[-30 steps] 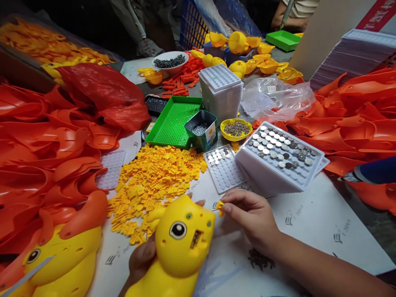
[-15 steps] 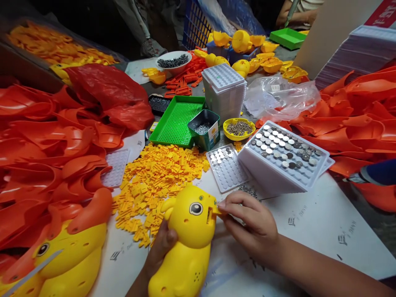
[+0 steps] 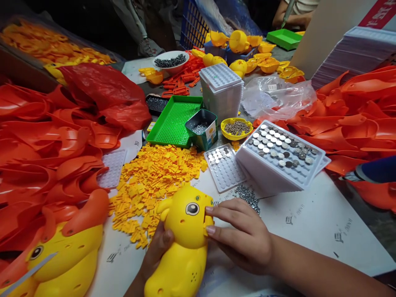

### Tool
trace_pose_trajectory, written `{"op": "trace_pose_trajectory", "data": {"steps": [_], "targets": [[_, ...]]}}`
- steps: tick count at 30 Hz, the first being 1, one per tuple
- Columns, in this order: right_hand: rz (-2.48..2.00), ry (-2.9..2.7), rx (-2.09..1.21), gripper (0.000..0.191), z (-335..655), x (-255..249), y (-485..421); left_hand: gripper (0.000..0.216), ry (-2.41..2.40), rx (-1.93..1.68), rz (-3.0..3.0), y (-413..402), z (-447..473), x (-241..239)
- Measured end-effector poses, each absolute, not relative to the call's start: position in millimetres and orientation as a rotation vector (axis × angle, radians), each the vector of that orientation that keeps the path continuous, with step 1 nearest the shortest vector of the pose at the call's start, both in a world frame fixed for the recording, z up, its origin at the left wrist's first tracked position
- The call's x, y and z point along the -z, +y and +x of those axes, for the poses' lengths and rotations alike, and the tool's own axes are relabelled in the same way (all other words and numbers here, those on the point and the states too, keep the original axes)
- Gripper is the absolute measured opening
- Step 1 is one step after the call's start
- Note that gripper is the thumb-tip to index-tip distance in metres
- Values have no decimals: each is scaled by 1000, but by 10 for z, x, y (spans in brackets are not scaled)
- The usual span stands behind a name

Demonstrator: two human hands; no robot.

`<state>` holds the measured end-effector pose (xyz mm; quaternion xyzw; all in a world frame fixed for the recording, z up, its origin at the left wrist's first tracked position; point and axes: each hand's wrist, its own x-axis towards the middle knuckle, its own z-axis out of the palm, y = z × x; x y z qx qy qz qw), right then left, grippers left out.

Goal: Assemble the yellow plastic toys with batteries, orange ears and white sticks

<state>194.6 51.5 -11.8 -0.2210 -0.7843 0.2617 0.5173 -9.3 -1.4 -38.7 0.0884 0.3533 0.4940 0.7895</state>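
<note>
My left hand [image 3: 156,251] grips a yellow toy chick body [image 3: 182,239] from its left side, holding it upright over the white paper. My right hand [image 3: 238,235] rests against the toy's face, fingertips pressing a small yellow clip [image 3: 206,220] into a slot beside the eye. Just behind the toy lies a heap of small yellow clips [image 3: 154,181]. A white tray with a few button cells [image 3: 224,167] and a stack of trays topped with button cells [image 3: 280,159] sit beyond my right hand. A small pile of screws [image 3: 247,196] lies close to my right hand.
Orange plastic shells are piled at the left [image 3: 46,156] and right [image 3: 355,119]. A finished yellow chick with an orange crest [image 3: 62,255] lies at the lower left. A green tray [image 3: 175,121], a green box of screws [image 3: 201,128] and a yellow screw dish [image 3: 236,128] stand mid-table. Another person's arm [image 3: 286,14] shows at the back.
My right hand carried the small yellow clip to the toy's face and now presses it in. My left hand turned the toy and raised it upright.
</note>
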Motion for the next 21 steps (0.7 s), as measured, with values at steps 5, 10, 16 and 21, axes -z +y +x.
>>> {"op": "trace_pose_trajectory", "data": {"steps": [5, 10, 16, 21], "targets": [[-551, -1844, -660, 14, 1961, 146, 509, 35, 762, -1081, 132, -30, -103, 427], [-570, -1900, -567, 15, 2002, 145, 557, 39, 789, -1060, 245, -37, -100, 387], [-528, -1953, -484, 21, 2008, 123, 554, 38, 790, -1028, 217, -8, -106, 355], [-554, -1946, -518, 26, 1998, 141, 540, 42, 788, -1023, 208, -22, -126, 362]]}}
